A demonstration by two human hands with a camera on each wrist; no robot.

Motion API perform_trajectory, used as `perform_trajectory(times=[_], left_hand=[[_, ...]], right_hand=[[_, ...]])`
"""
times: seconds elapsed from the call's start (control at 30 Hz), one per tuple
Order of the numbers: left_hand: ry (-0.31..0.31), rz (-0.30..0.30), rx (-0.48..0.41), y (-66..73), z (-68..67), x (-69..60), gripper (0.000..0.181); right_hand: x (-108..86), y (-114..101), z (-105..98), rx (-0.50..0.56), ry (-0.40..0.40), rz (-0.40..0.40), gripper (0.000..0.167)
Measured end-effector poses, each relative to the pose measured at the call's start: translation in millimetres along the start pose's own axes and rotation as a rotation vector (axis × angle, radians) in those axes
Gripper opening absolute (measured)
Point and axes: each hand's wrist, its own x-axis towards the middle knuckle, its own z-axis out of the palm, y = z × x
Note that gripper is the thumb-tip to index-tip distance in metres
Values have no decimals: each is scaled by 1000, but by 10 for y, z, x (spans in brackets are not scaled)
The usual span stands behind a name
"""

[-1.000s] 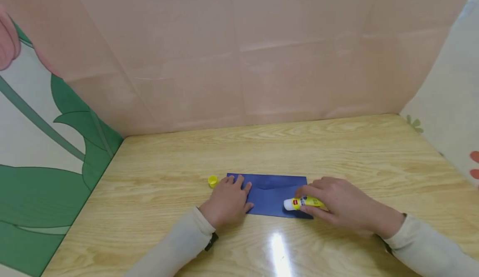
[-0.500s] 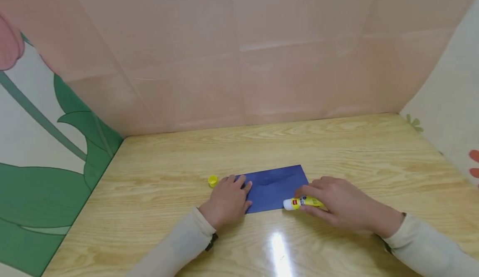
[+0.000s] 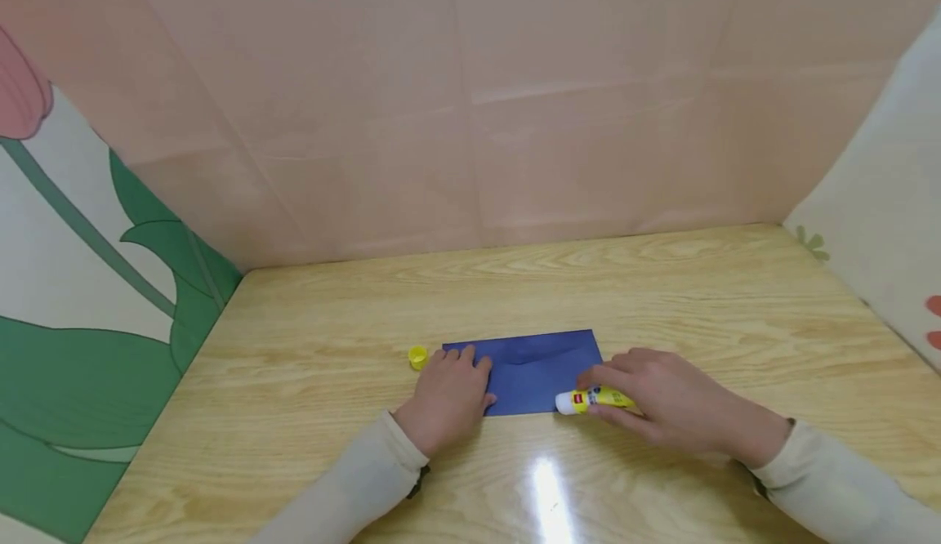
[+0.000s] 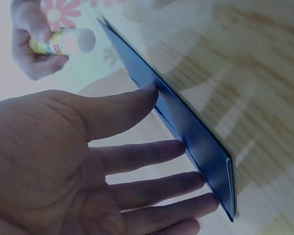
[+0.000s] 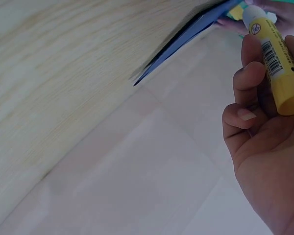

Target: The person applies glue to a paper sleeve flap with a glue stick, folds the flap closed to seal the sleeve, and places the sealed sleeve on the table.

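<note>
Pinched in the right hand (image 3: 657, 398), the glue stick (image 3: 598, 399) points left along the blue paper (image 3: 539, 374), toward the left hand (image 3: 449, 398), fingers extended.

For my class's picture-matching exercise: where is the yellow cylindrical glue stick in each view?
Head: yellow cylindrical glue stick, below and right of centre, in the right hand.
Left wrist: glue stick, upper left.
Right wrist: glue stick, upper right.
Shared landmark: blue rectangular paper.

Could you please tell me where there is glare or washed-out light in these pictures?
Head view: a white glare streak on the table, nearer the wearer than the blue paper; left wrist view: washed-out light around the right hand; right wrist view: duller, greyish, no such streak.
</note>
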Motion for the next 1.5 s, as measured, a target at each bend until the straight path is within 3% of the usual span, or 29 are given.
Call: perform_trajectory(times=[0.17, 0.43, 0.6, 0.77, 1.1, 1.5], left_hand=[[34, 12, -5, 43, -23, -37, 43], [6, 139, -58, 202, -62, -230, 45], [8, 186, -51, 246, 3, -361, 47], [12, 218, -58, 275, 51, -413, 52], [-60, 186, -166, 197, 51, -330, 52], [-128, 110, -335, -85, 74, -106, 53]], right_hand=[[2, -8, 3, -7, 3, -1, 27], [14, -17, 9, -11, 3, 0, 28], [35, -14, 27, 1, 2, -4, 28], [30, -8, 35, -1, -9, 5, 26], [15, -2, 57, -23, 14, -9, 26], [14, -12, 43, -27, -4, 7, 26]])
